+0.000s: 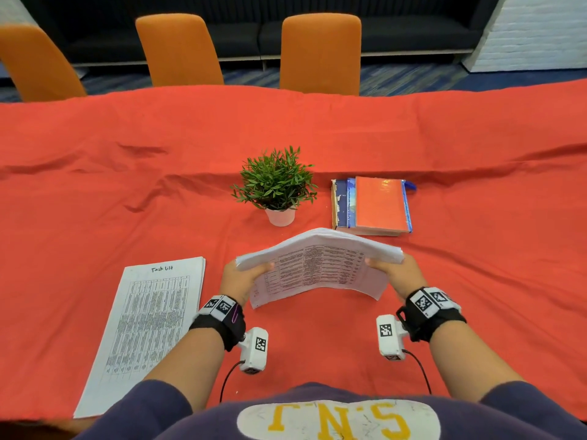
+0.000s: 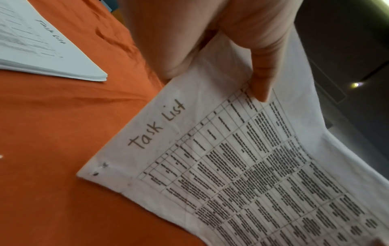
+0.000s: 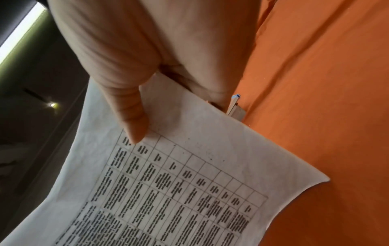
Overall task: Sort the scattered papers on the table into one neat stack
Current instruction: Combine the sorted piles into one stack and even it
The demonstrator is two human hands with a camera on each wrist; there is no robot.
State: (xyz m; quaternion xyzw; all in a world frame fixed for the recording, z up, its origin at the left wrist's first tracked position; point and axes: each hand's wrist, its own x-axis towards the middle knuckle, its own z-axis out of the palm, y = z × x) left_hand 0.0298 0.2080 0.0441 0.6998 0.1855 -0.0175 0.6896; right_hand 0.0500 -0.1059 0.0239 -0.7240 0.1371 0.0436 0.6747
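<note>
an office meeting room: orange chairs [image 1: 179,49] line the far edge of a long table [image 1: 95,147], dark sofa [image 1: 413,30] behind.

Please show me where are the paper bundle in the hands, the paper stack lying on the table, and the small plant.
held paper bundle [image 1: 317,265]: head view, on its printed top sheet.
flat paper stack [image 1: 149,325]: head view, on the middle of its top page.
potted plant [image 1: 275,181]: head view, on the green leaves.

Paper stack [image 1: 149,328] left of held papers [image 1: 317,265]; plant [image 1: 276,185] and books [image 1: 371,204] behind.
</note>
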